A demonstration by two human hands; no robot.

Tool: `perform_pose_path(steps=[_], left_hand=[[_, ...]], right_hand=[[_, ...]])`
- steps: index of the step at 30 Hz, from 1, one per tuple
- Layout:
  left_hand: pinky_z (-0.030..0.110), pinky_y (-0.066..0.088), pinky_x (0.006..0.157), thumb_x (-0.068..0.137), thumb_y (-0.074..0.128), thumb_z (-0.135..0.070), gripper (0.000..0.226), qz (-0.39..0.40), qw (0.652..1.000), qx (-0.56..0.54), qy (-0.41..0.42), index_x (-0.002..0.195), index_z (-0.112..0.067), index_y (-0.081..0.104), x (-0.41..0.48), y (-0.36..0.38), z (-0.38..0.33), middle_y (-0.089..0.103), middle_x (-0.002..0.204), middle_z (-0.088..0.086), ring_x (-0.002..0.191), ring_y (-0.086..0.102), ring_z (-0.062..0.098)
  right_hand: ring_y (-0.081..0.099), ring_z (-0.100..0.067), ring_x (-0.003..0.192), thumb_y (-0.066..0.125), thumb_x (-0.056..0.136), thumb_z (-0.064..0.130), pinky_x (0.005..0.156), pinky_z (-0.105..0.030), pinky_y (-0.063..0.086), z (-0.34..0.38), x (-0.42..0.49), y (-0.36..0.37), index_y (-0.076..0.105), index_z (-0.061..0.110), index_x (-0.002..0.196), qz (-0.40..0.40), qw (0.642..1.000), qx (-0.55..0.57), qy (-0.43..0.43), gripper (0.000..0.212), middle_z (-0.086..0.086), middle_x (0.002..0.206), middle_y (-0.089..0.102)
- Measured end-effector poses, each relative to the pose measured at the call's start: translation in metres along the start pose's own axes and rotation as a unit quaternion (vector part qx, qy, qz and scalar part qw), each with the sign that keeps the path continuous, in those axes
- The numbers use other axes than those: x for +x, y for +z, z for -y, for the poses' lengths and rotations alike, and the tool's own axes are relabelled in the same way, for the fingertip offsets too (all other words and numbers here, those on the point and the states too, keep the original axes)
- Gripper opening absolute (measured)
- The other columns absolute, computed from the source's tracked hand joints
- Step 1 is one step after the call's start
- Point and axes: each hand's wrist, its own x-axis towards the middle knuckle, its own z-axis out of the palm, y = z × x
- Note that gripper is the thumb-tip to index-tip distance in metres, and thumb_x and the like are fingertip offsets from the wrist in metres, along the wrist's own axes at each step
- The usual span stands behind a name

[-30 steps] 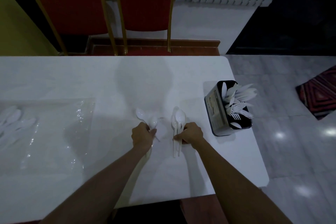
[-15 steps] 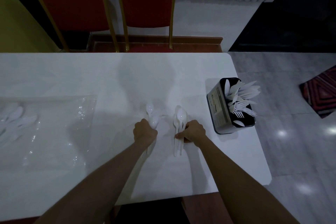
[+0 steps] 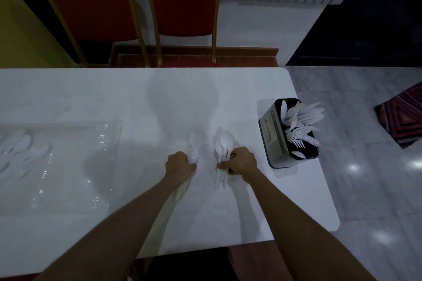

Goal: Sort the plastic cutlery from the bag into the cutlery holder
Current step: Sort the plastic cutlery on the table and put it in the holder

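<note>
Your right hand (image 3: pixel 242 161) is curled round a bundle of white spoons (image 3: pixel 222 150), bowls toward the far edge of the table (image 3: pixel 114 93), handles toward you. Your left hand (image 3: pixel 180 164) grips a smaller bunch (image 3: pixel 194 146), perhaps two, too blurred to count. The single cutlery holder (image 3: pixel 274 141) stands near the right edge, just right of your right hand, the nearer one. The right bundle looks like four or so. One bag (image 3: pixel 68 166) lies at the left edge with spoons inside.

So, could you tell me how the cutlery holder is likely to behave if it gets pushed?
The cutlery holder probably slides easily, being a small box on a smooth white table. It might tip rightward, since its white cutlery leans out that way. It stands near the table's right edge, so a hard push could send it off.
</note>
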Motion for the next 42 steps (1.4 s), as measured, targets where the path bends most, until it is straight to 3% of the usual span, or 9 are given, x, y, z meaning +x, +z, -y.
perform_pose_path(steps=[8,12,17,20,23,28,32,38,42], left_hand=[[0.019,0.033,0.052,0.078,0.072,-0.022,0.037,-0.037,0.989,-0.123,0.074,0.053,-0.020,0.045,-0.013,-0.034,-0.009,0.053,0.057,0.000,0.059,0.051,0.015],[0.030,0.056,0.072,0.079,0.074,-0.026,0.011,-0.006,0.960,-0.249,0.129,0.073,-0.017,0.070,-0.022,-0.060,-0.054,0.073,0.075,0.001,0.074,0.070,0.017],[0.030,0.059,0.079,0.078,0.075,-0.025,0.023,0.028,0.912,-0.358,0.200,0.092,-0.007,0.073,-0.037,-0.071,-0.132,0.075,0.090,0.009,0.087,0.071,0.020],[0.026,0.058,0.079,0.080,0.073,-0.022,0.022,0.072,0.889,-0.391,0.228,0.097,-0.007,0.071,-0.049,-0.060,-0.172,0.074,0.095,0.011,0.089,0.070,0.019],[0.018,0.054,0.068,0.083,0.071,-0.012,0.018,0.085,0.869,-0.430,0.228,0.096,0.000,0.070,-0.063,-0.037,-0.199,0.072,0.085,0.010,0.075,0.067,0.011],[0.035,0.059,0.077,0.080,0.074,-0.017,0.012,0.082,0.881,-0.406,0.227,0.089,-0.009,0.074,-0.069,0.002,-0.210,0.073,0.084,0.013,0.076,0.066,0.015],[0.048,0.057,0.083,0.078,0.076,-0.023,0.012,0.065,0.901,-0.359,0.234,0.086,-0.014,0.075,-0.066,0.021,-0.208,0.073,0.085,0.017,0.076,0.066,0.017],[0.014,0.038,0.058,0.078,0.076,-0.021,0.022,0.080,0.921,-0.260,0.281,0.060,-0.026,0.065,-0.071,0.041,-0.215,0.058,0.052,-0.016,0.055,0.047,-0.005],[0.016,0.031,0.055,0.079,0.075,-0.017,0.034,0.057,0.923,-0.232,0.302,0.055,-0.014,0.050,-0.067,0.057,-0.212,0.047,0.056,-0.005,0.054,0.042,0.000]], right_hand=[[0.072,-0.026,0.070,0.090,0.063,0.022,0.075,-0.045,0.061,0.019,-0.027,-0.027,0.069,-0.006,0.075,-0.047,0.995,0.071,-0.046,0.037,-0.014,0.075,0.073],[0.058,-0.015,0.052,0.088,0.066,0.016,0.058,-0.031,0.053,0.030,-0.057,-0.071,0.045,0.019,0.039,-0.099,0.984,0.099,-0.110,0.051,0.008,0.040,0.050],[0.054,-0.006,0.047,0.086,0.070,0.019,0.048,-0.016,0.043,0.022,-0.097,-0.148,0.062,-0.006,0.060,-0.161,0.967,0.109,-0.167,0.036,-0.007,0.052,0.060],[0.065,-0.006,0.057,0.086,0.069,0.020,0.058,-0.022,0.049,0.000,-0.109,-0.190,0.071,0.009,0.063,-0.208,0.956,0.105,-0.181,0.020,0.001,0.061,0.071],[0.057,0.006,0.046,0.083,0.073,0.014,0.053,-0.010,0.042,-0.026,-0.111,-0.215,0.066,0.019,0.059,-0.218,0.955,0.092,-0.179,0.022,0.017,0.048,0.063],[0.070,-0.020,0.074,0.085,0.069,0.017,0.072,-0.031,0.054,-0.057,-0.095,-0.219,0.077,0.008,0.074,-0.226,0.957,0.070,-0.166,0.013,-0.006,0.077,0.075],[0.069,-0.020,0.072,0.086,0.067,0.014,0.072,-0.040,0.053,-0.064,-0.082,-0.216,0.073,0.018,0.061,-0.200,0.962,0.046,-0.181,0.014,-0.001,0.073,0.073],[0.067,0.001,0.074,0.084,0.068,0.006,0.071,-0.019,0.051,-0.066,-0.065,-0.220,0.074,0.004,0.067,-0.154,0.961,0.033,-0.227,0.010,0.019,0.072,0.069],[0.059,0.010,0.068,0.084,0.068,0.012,0.061,-0.008,0.042,-0.066,-0.058,-0.224,0.073,0.005,0.072,-0.144,0.958,-0.038,-0.243,0.014,0.005,0.079,0.070]])
